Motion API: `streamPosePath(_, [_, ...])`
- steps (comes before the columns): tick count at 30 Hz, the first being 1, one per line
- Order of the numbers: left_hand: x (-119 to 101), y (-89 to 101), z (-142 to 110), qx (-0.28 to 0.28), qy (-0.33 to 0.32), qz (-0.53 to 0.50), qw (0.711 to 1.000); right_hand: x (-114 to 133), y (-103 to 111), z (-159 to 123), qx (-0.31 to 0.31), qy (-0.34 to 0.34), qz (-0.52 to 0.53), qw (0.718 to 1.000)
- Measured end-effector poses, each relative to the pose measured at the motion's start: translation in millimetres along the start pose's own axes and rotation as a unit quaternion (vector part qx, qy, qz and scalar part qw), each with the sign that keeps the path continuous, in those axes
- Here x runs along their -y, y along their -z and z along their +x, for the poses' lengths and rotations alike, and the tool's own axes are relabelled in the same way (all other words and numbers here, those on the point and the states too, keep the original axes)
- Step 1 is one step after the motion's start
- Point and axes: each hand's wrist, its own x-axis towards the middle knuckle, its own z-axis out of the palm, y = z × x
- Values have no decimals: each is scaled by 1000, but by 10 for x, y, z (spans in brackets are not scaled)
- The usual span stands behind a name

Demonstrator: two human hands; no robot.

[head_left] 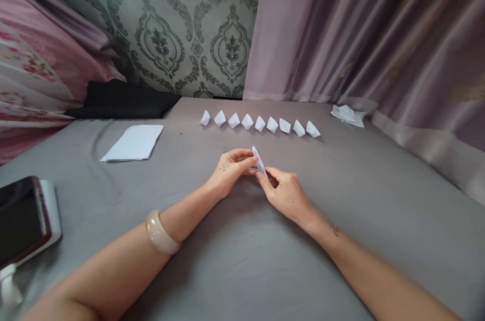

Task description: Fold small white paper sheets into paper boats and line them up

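Between my two hands, just above the grey sheet [235,240], is a small folded white paper [259,162], tilted and seen nearly edge-on. My left hand [233,168] pinches its upper left side with thumb and fingers. The lower right end is gripped by my right hand [284,188], thumb on the near side; some fingertips are hidden behind the paper. Beyond my hands stands a row of several small folded paper boats [247,121], spaced side by side.
A stack of white paper sheets [133,143] lies at left, with black cloth [129,101] behind it. Paper scraps [347,115] lie far right near the curtain [322,33]. A phone-like dark-screened device [22,217] and a white cable [9,285] sit near left.
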Motion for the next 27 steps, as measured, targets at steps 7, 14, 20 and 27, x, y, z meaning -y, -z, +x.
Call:
streamPosePath(7, [-56,-9,-26,7,2,23,1000,-50,54,60,85,-122,210,966])
streamPosePath(14, [-9,-30,-42,39,-43,107,993,-89,36,62,90,-135,196,967])
streamPosePath(20, [84,-44,-61,21,-31,214,976,-81,-40,75,24,-124,120,985])
streamPosePath(27, [144,9,-36,-2,-12,287,958,-52,-51,141,-29,-83,32,996])
